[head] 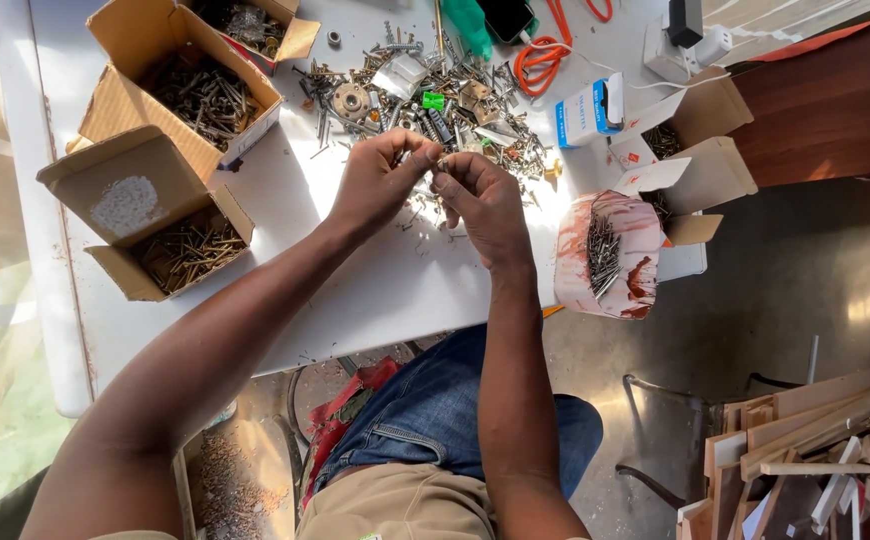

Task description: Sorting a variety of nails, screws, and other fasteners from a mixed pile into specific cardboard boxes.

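Observation:
My left hand (377,182) and my right hand (480,197) meet over a white table (375,290), fingertips pinched together on a small metal screw (438,163). Just beyond them lies a scattered heap of mixed screws, nuts and small metal parts (425,95), with a small green plastic piece (435,100) in it. Which hand bears the screw's weight is hard to tell; both touch it.
Open cardboard boxes of screws sit at the left (190,250) and upper left (205,95). A cut red-and-white container of nails (605,255) stands at the right, beside small open white boxes (680,150). Orange cable (540,60), power strip (690,45), wood scraps (815,440) on the floor.

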